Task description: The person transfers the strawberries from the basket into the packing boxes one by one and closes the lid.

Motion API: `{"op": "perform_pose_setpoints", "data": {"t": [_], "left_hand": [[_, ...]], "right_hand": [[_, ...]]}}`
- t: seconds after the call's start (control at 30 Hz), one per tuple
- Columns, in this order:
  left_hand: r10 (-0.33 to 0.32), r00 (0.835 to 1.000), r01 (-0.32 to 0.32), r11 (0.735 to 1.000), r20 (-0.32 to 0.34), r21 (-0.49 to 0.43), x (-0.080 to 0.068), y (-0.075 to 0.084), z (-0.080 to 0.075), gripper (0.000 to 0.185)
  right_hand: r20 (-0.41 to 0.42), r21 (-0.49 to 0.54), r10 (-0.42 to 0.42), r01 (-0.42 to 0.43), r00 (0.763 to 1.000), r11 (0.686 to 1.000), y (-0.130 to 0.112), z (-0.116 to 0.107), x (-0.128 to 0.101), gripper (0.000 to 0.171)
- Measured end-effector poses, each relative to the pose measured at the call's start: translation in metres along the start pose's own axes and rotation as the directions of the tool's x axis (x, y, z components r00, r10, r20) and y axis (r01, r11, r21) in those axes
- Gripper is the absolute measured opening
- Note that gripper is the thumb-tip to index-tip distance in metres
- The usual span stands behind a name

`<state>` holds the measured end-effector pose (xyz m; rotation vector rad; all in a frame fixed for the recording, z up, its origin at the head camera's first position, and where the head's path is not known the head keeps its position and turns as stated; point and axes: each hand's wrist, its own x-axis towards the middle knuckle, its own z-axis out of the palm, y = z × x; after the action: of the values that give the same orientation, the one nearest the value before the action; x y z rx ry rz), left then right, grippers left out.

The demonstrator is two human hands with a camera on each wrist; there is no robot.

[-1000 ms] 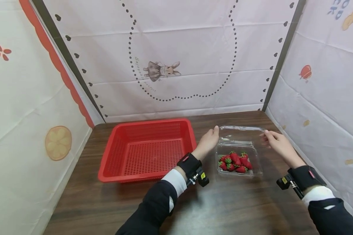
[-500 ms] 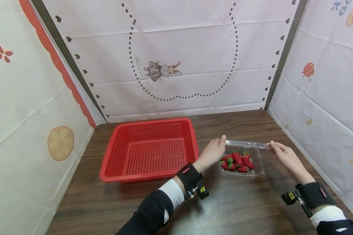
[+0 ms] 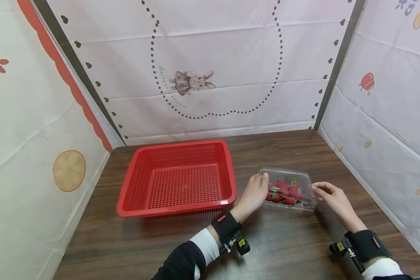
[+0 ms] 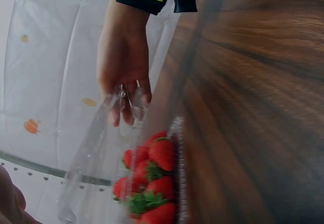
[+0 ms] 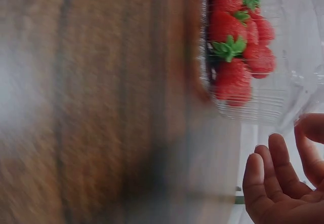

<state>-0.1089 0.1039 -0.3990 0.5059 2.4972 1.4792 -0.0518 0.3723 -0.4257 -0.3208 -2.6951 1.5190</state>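
On the dark wooden table, clear plastic clamshell box of red strawberries, lid down, left hand fingertips resting on its left edge, right hand loosely curled just beside its right end, holding nothing, red perforated plastic basket to the left.

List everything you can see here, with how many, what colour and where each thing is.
basket: one, red, perforated, on the table left of the box.
clear plastic box: one, transparent, lid down over the fruit, on the table right of the basket.
strawberries: several, red with green tops, inside the clear plastic box.
table: one, dark brown wood grain, under everything.
backdrop sheets: pale printed cloth on three sides, with a rabbit drawing and fruit motifs.
wrist cameras: two, black, one strapped on each wrist.
left hand: one, fingertips at the box's left edge.
right hand: one, fingers at the box's right edge.
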Motion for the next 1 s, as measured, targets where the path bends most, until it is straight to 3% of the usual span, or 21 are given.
{"op": "perform_pose_setpoints", "data": {"t": [0.17, 0.4, 0.63, 0.9, 1.0], "left_hand": [[-0.011, 1.0, 0.011, 0.999, 0.009, -0.043, -0.006, -0.015, 0.007, 0.061], [-0.021, 1.0, 0.022, 0.997, 0.007, -0.077, -0.008, -0.029, 0.015, 0.06], [0.021, 1.0, -0.023, 0.996, -0.021, -0.092, -0.01, -0.033, 0.014, 0.056], [-0.129, 0.99, 0.118, 0.976, -0.049, -0.181, -0.018, -0.044, 0.016, 0.05], [-0.161, 0.987, 0.157, 0.971, -0.006, -0.183, -0.022, -0.048, 0.017, 0.044]], "right_hand": [[-0.011, 0.066, 0.043, -0.042, 0.999, 0.997, 0.005, 0.01, 0.0, 0.052], [0.095, 0.053, 0.158, -0.164, 0.983, 0.985, 0.01, 0.011, -0.001, 0.068], [0.099, 0.135, 0.103, -0.115, 0.99, 0.984, 0.013, 0.013, 0.001, 0.044], [0.068, 0.093, 0.118, -0.124, 0.991, 0.988, 0.018, 0.015, 0.003, 0.042], [0.08, 0.08, 0.13, -0.137, 0.988, 0.987, 0.019, 0.014, 0.004, 0.042]]}}
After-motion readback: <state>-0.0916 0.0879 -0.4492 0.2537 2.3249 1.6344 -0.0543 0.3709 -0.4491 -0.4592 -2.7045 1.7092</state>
